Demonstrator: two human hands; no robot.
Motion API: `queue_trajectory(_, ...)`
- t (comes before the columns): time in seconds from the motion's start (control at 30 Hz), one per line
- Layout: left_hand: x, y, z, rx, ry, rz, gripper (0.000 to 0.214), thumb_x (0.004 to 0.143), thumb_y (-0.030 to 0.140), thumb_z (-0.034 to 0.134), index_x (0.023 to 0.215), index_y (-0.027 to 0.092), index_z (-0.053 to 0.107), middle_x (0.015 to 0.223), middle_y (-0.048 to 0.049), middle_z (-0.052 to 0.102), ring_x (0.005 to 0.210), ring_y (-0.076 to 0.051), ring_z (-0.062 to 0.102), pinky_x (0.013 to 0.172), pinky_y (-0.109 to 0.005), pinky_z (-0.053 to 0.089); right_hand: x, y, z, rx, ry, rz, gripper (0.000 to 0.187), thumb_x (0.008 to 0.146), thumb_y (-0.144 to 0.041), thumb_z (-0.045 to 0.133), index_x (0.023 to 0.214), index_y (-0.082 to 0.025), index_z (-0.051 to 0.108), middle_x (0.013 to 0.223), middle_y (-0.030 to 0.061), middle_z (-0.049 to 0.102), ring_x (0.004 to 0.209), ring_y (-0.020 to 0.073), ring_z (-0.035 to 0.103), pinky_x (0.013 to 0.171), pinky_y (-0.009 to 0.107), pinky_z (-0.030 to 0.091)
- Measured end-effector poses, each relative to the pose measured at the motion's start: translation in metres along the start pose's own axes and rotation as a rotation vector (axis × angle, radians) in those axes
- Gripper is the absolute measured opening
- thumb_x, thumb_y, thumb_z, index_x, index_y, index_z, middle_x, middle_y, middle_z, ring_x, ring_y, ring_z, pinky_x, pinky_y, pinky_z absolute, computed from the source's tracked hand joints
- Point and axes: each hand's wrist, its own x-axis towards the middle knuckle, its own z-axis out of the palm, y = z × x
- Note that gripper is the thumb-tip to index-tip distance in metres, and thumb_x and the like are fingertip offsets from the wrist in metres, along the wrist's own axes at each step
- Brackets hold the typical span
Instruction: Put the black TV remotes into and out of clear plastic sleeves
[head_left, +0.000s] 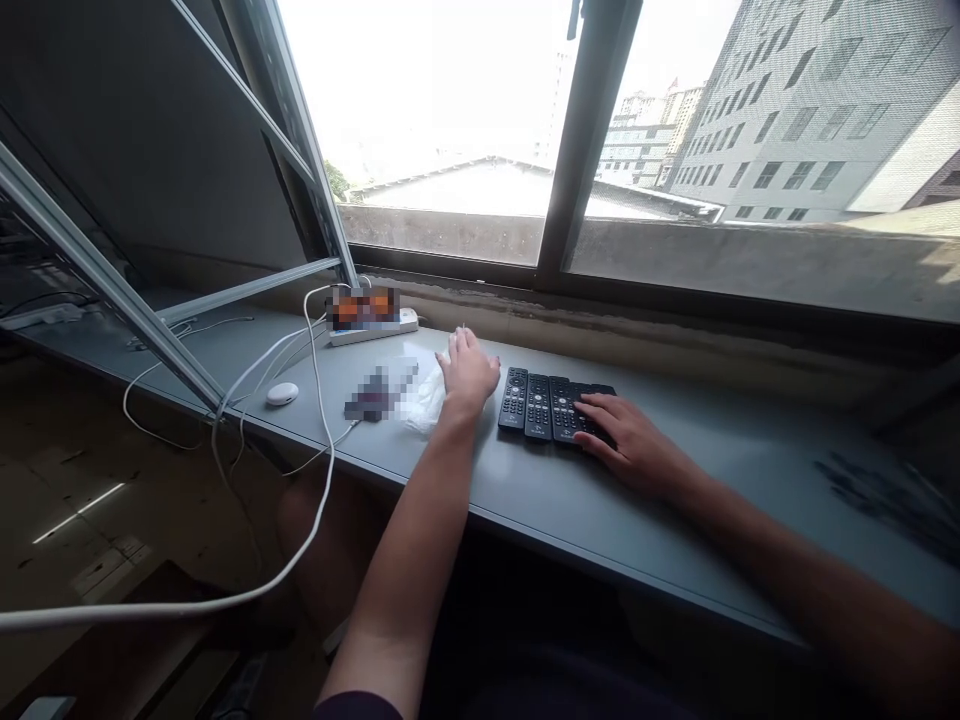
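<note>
Several black remote controls (538, 405) lie side by side in a row on the grey desk. My right hand (630, 440) rests over the right-hand remotes with its fingers stretched out, covering part of them. To the left of the row, my left hand (469, 372) reaches forward over the desk, its thumb and little finger spread apart. Crumpled clear plastic (424, 405) lies against its left side. Something whitish shows by the left fingertips, too small to make out.
A white power strip (375, 330) sits near the window wall. Beside the plastic is a blurred dark item (375, 395), with a round white device (282, 394) farther left. A white cable (324, 480) loops over the desk's front edge. Metal shelf posts (180, 355) stand at left.
</note>
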Motion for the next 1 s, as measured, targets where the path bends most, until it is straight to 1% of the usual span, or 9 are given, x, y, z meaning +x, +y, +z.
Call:
queue_trajectory(0.13, -0.006, 0.015, -0.006, -0.199, 0.172, 0.28, 0.086, 0.112, 0.025, 0.045, 0.187, 0.018, 0.005, 0.194, -0.0125, 0.017, 0.179, -0.032, 0.023, 0.143, -0.049, 0.035, 0.001, -0.001, -0.001, 0.006, 0.007, -0.006, 0.071, 0.115, -0.073, 0.043, 0.16, -0.024, 0.069, 0.165, 0.0182, 0.066, 0.155, 0.0427, 0.059, 0.131, 0.065, 0.046)
queue_trajectory(0.23, -0.016, 0.028, -0.01, -0.298, 0.211, 0.403, 0.086, 0.109, 0.01, 0.033, 0.188, 0.027, 0.002, 0.191, -0.01, 0.029, 0.172, -0.033, 0.038, 0.136, -0.05, 0.047, 0.001, -0.003, -0.002, 0.042, 0.024, 0.003, 0.069, 0.115, -0.071, 0.045, 0.161, -0.025, 0.066, 0.163, 0.0184, 0.066, 0.154, 0.0431, 0.06, 0.13, 0.066, 0.047)
queue_trajectory(0.43, -0.045, 0.055, -0.009, -0.505, -0.025, 0.722, 0.079, 0.114, 0.018, 0.043, 0.187, 0.026, 0.014, 0.163, -0.0143, 0.068, 0.144, -0.03, 0.071, 0.123, -0.043, 0.057, 0.002, -0.007, -0.005, 0.121, 0.183, 0.014, 0.075, 0.112, -0.067, 0.06, 0.171, -0.022, 0.051, 0.165, 0.0214, 0.064, 0.152, 0.0444, 0.061, 0.127, 0.066, 0.05)
queue_trajectory(0.57, -0.059, 0.068, 0.004, -0.823, -0.254, 0.856, 0.054, 0.112, 0.026, 0.062, 0.166, 0.029, 0.062, 0.14, -0.0061, 0.082, 0.136, -0.026, 0.076, 0.124, -0.04, 0.055, 0.001, -0.007, -0.006, 0.126, 0.289, 0.012, 0.063, 0.109, -0.064, 0.067, 0.159, -0.026, 0.065, 0.153, 0.0185, 0.072, 0.142, 0.0459, 0.067, 0.12, 0.065, 0.056)
queue_trajectory(0.63, -0.061, 0.072, 0.011, -1.034, -0.443, 0.858, 0.044, 0.107, 0.035, 0.074, 0.149, 0.024, 0.077, 0.138, -0.0094, 0.083, 0.136, -0.029, 0.076, 0.122, -0.04, 0.056, 0.001, -0.008, -0.006, 0.177, 0.342, 0.032, 0.056, 0.105, -0.066, 0.073, 0.146, -0.027, 0.075, 0.144, 0.0161, 0.077, 0.133, 0.045, 0.072, 0.113, 0.061, 0.061)
queue_trajectory(0.73, -0.061, 0.072, 0.015, -1.318, -0.727, 0.761, 0.061, 0.091, 0.052, 0.092, 0.14, 0.017, 0.082, 0.13, -0.0141, 0.084, 0.128, -0.033, 0.079, 0.115, -0.045, 0.059, 0.001, -0.01, -0.008, 0.34, 0.393, 0.062, 0.045, 0.1, -0.063, 0.081, 0.128, -0.028, 0.082, 0.133, 0.0123, 0.08, 0.119, 0.0403, 0.078, 0.104, 0.055, 0.065)
queue_trajectory(0.8, -0.058, 0.07, 0.014, -1.441, -0.817, 0.665, 0.072, 0.081, 0.055, 0.1, 0.138, 0.016, 0.083, 0.124, -0.0142, 0.085, 0.123, -0.034, 0.08, 0.113, -0.048, 0.059, 0.002, -0.011, -0.009, 0.422, 0.407, 0.076, 0.038, 0.1, -0.06, 0.083, 0.121, -0.028, 0.085, 0.128, 0.01, 0.082, 0.116, 0.0382, 0.079, 0.104, 0.054, 0.064)
queue_trajectory(0.9, -0.053, 0.068, 0.011, -1.582, -0.78, 0.537, 0.07, 0.074, 0.05, 0.106, 0.132, 0.018, 0.085, 0.122, -0.013, 0.085, 0.118, -0.032, 0.08, 0.111, -0.046, 0.058, 0.002, -0.012, -0.009, 0.484, 0.413, 0.065, 0.025, 0.101, -0.054, 0.084, 0.109, -0.029, 0.085, 0.129, 0.0081, 0.083, 0.125, 0.038, 0.078, 0.113, 0.055, 0.06)
queue_trajectory(1.0, -0.047, 0.07, 0.01, -1.756, -0.631, 0.405, 0.055, 0.074, 0.048, 0.106, 0.118, 0.02, 0.087, 0.118, -0.0108, 0.085, 0.118, -0.03, 0.08, 0.11, -0.045, 0.059, 0.001, -0.012, -0.008, 0.599, 0.432, 0.033, 0.021, 0.104, -0.049, 0.082, 0.106, -0.029, 0.079, 0.137, 0.0087, 0.081, 0.136, 0.0369, 0.074, 0.121, 0.056, 0.056)
